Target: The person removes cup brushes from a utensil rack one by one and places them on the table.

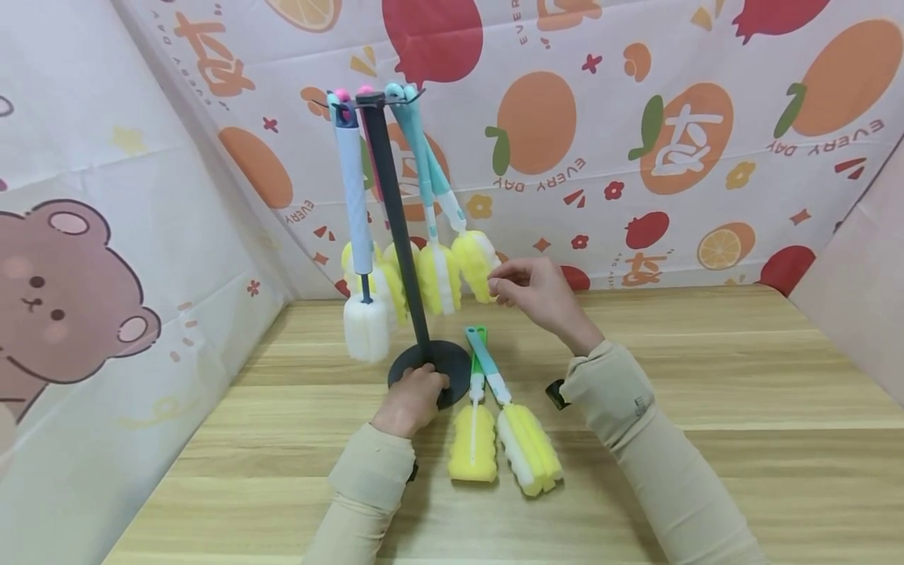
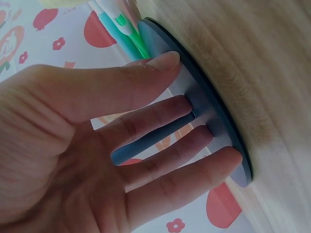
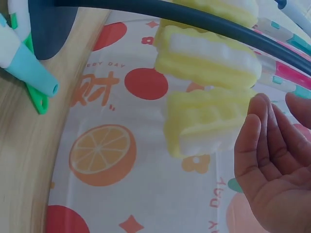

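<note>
A black stand (image 1: pixel 400 220) with a round base (image 1: pixel 455 361) holds several sponge bottle brushes by their handle loops. My left hand (image 1: pixel 413 399) rests its fingertips on the base; the left wrist view shows the fingers (image 2: pixel 167 162) spread and nearly straight. Beside the rightmost hanging brush, a teal-handled one with a yellow-and-white sponge (image 1: pixel 476 259), is my right hand (image 1: pixel 540 294). Its fingertips are right at the sponge's edge, with a gap between thumb and fingers (image 3: pixel 265 136) in the right wrist view. Another teal-handled brush (image 1: pixel 439 275) hangs next to it.
On the wooden table (image 1: pixel 671 377) in front of the base lie a green-handled brush (image 1: pixel 472 443) and a blue-handled brush (image 1: pixel 530 447), handles crossed. A white-sponge brush (image 1: pixel 366 329) with a pale blue handle hangs at the stand's left. A fruit-printed sheet (image 1: pixel 607 235) backs the table.
</note>
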### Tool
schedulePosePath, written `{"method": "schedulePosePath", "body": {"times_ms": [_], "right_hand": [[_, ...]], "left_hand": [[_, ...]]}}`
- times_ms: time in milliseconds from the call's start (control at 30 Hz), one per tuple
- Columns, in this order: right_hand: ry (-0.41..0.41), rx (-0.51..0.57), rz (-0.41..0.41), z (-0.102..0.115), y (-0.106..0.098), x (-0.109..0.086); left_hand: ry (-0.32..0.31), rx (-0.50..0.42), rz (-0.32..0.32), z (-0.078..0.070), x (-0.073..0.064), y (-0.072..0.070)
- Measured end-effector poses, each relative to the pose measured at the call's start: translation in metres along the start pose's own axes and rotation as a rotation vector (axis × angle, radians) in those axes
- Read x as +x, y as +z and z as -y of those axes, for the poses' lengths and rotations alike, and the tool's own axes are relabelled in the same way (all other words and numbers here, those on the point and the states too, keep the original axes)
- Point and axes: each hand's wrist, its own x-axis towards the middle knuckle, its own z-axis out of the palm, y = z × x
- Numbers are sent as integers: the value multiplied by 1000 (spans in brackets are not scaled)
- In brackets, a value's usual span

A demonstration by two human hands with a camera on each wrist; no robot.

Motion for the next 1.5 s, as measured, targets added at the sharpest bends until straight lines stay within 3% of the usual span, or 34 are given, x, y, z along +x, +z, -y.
{"method": "schedulePosePath", "body": {"times_ms": [500, 767, 1167, 1500], "right_hand": [[24, 17, -98, 12, -1, 8], [-4, 0, -143, 20, 0, 13], [-51, 70, -133, 28, 7, 20], [-67, 45, -101, 30, 18, 27]], "left_hand": [[-7, 4, 12, -2, -1, -1], [-2, 6, 12, -2, -2, -2], [-7, -12, 8, -2, -3, -1], [1, -6, -2, -3, -3, -1]]}}
